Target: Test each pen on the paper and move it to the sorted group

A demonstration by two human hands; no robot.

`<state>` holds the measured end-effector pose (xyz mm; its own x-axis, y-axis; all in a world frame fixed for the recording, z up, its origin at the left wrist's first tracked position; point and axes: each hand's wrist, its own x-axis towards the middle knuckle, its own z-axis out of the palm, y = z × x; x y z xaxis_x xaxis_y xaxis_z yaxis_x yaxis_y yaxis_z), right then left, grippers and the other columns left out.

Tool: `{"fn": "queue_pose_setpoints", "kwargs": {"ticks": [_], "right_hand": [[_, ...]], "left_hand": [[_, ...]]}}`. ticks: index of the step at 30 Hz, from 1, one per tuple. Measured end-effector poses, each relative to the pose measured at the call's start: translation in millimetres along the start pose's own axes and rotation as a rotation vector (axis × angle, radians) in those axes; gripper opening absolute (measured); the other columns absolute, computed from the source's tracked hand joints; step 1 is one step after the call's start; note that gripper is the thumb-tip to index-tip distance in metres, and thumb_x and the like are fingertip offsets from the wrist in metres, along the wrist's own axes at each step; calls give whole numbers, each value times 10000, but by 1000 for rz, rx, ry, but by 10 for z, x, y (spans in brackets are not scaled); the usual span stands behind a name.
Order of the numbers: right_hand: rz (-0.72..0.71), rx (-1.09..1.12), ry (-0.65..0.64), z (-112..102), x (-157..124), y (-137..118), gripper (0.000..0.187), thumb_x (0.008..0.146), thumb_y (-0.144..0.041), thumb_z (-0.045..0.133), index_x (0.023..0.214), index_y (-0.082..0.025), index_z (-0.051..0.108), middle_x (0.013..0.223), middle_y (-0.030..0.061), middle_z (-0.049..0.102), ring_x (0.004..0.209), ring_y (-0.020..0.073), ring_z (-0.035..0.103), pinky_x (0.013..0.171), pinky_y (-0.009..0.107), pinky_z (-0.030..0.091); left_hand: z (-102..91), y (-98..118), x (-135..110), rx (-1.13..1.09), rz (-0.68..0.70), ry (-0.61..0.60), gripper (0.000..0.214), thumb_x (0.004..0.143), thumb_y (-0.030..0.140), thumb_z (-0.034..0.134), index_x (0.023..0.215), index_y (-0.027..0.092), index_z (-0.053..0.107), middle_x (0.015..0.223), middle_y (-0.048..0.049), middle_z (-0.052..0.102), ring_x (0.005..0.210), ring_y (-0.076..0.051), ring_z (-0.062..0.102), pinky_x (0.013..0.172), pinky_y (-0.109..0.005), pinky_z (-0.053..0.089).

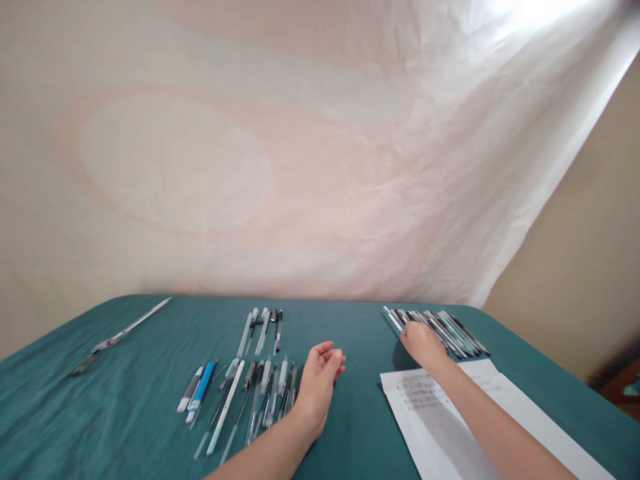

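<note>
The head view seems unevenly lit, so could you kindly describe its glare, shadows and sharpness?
Head view: strong glare washes out the upper right of the hanging cloth; head view: a soft grey shadow falls on the paper beside the right forearm; head view: the paper's writing is too blurred to read.

On the table (100, 427), stick (107, 343) at left; right of it, loose pens (227, 408), pen group (263, 333) behind; far right, pen row (453, 333), paper (414, 427) before it.

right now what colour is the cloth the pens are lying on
The cloth is plain dark green, slightly teal; it shows best in the head view.
</note>
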<state>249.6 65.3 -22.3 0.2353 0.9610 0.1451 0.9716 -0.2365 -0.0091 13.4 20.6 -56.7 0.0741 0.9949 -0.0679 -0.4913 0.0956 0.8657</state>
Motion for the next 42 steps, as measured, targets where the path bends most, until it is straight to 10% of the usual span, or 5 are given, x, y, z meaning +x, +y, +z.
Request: {"fn": "queue_pose_setpoints", "kwargs": {"ticks": [15, 21, 26, 33, 42], "right_hand": [[-183, 8, 32, -114, -336, -475, 162, 835, -330, 458, 791, -198, 540, 753, 45, 647, 705, 188, 621, 542, 242, 324], [-475, 253, -110, -239, -798, -1016, 99, 805, -275, 487, 762, -201, 536, 690, 8, 624, 641, 147, 580, 532, 222, 285], [-671, 417, -179, -324, -1141, -1317, 137, 804, -219, 480, 928, -212, 539, 822, 7, 603, 698, 141, 579, 625, 228, 373], [-1064, 512, -114, -250, -1416, -1544, 347, 832, -137, 420, 1166, -227, 453, 1135, 44, 528, 949, 169, 545, 809, 276, 441], [-1127, 379, -61, -139, -1447, -1548, 450, 838, -104, 399, 1276, -197, 351, 1193, 62, 537, 943, 206, 517, 756, 311, 466]], "left_hand": [[94, 109, -151, 567, 157, -226, 332, 728, 171, 509, 1043, 136, 410, 840, -49, 565, 749, -129, 555, 662, -233, 427], [-107, 932, -109, 1294, 190, -493, 300, 715, 267, 538, 996, 164, 530, 783, -38, 642, 717, -175, 588, 642, -261, 431], [-304, 1460, -25, 1824, 154, -348, 131, 691, 178, 539, 772, 143, 637, 831, -94, 665, 818, -214, 601, 700, -271, 425], [-338, 1464, -10, 1885, 21, -327, 100, 610, 99, 587, 663, 138, 662, 731, -107, 680, 721, -213, 621, 629, -249, 441], [-346, 1324, 41, 1905, 8, -307, 181, 632, 135, 607, 801, 155, 672, 889, -127, 676, 859, -243, 614, 715, -279, 452]]}}
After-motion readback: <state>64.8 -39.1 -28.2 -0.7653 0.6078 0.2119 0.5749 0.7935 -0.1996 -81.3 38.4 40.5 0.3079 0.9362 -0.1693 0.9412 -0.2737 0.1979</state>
